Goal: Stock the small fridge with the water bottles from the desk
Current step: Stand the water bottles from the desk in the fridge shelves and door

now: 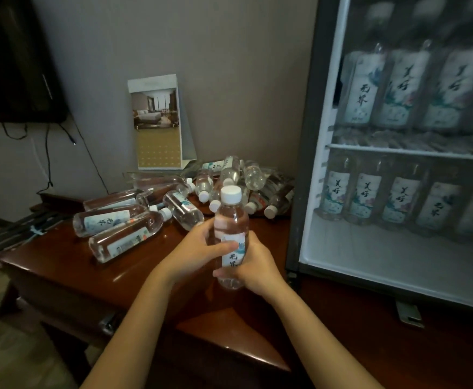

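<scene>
**Head view.** We noted one upright bottle [231,220] held above the desk [89,276], just left of the fridge [308,164]. The left hand [193,251] gripped its middle, thumb across the label. The right hand [253,266] wrapped its lower part. A heap [123,228] of bottles lay on their sides behind it.

**Risks, as we judged them.** The bottle was smooth, clear, thin plastic, so a slack grip during a handover could let it slip. The front of the fridge floor [370,262] was bare, but the row [370,197] behind stood close-packed, and a hard push could topple it. The round bottles in the heap could roll off the glossy wooden desk if nudged.

**Materials.** Caps were white and cylindrical, labels pale and printed, and the fridge lining white.
</scene>
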Available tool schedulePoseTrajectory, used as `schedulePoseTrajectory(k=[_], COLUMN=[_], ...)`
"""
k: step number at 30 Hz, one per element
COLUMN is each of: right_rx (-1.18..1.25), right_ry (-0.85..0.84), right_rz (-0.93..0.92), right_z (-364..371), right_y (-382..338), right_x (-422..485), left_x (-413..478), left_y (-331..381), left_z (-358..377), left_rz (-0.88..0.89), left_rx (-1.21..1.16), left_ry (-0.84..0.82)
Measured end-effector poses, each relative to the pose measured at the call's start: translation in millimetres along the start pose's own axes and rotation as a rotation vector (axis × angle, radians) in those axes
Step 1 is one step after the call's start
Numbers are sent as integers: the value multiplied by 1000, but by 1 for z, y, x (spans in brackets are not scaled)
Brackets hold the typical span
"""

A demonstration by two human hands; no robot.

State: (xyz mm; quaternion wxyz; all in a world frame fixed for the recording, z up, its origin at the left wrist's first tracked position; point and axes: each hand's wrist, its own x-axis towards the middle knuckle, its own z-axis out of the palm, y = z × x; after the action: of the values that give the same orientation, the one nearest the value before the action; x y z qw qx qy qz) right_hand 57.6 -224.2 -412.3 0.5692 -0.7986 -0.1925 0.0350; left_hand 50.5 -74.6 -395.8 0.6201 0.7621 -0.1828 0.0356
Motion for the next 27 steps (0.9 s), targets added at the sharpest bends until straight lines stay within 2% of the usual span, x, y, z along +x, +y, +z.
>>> schedulePoseTrajectory(k=[2,9,18,27], right_rx=[-71,-55,-119,-111], right_ry=[31,177,430,457], right_rz=[-26,-141,-43,-98], right_z=[-4,-56,-144,-169], right_y=[1,-10,3,31], right_x=[-17,-68,-73,-40], left_x=[-9,-3,52,84], left_y=[12,53,65,61], left_z=[5,51,142,174], left_rz=[11,118,189,166], left_rx=[55,92,46,25], left_ry=[-53,-161,-133,-35])
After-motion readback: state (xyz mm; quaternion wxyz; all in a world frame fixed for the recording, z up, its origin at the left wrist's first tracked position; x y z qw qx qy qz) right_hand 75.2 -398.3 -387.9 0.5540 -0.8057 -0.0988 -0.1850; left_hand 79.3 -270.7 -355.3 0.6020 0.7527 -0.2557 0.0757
